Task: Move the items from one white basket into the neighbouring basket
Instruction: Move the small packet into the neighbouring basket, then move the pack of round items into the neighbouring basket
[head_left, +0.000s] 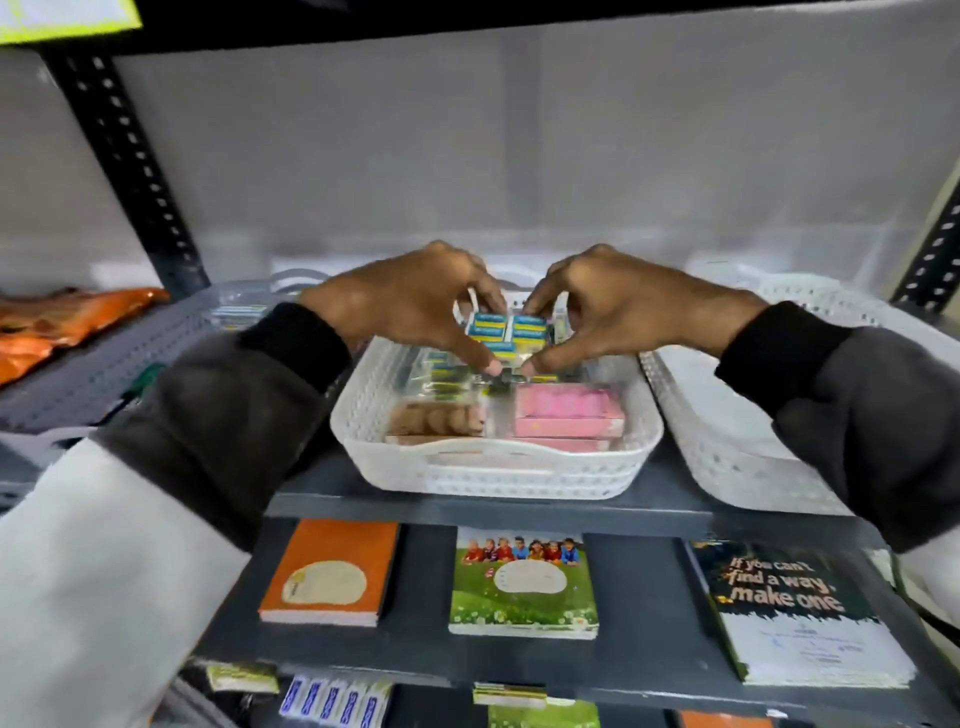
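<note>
A white basket (498, 467) stands on the dark shelf, straight ahead. It holds pink boxes (569, 415), a brown packet (436, 421) and small blue-and-yellow boxes. Both hands hover over the basket's far half and together clasp a block of blue-and-yellow boxes (506, 332). My left hand (415, 301) grips its left side, thumb low at the front. My right hand (618, 306) grips its right side the same way. A second white basket (727, 441) sits close to the right; what I see of its inside is bare.
A grey perforated tray (104, 358) lies to the left, with an orange packet (62, 322) beyond it. The shelf below carries three notebooks: orange (332, 571), green (524, 582) and dark (795, 608). A black slotted upright (124, 156) rises at the left.
</note>
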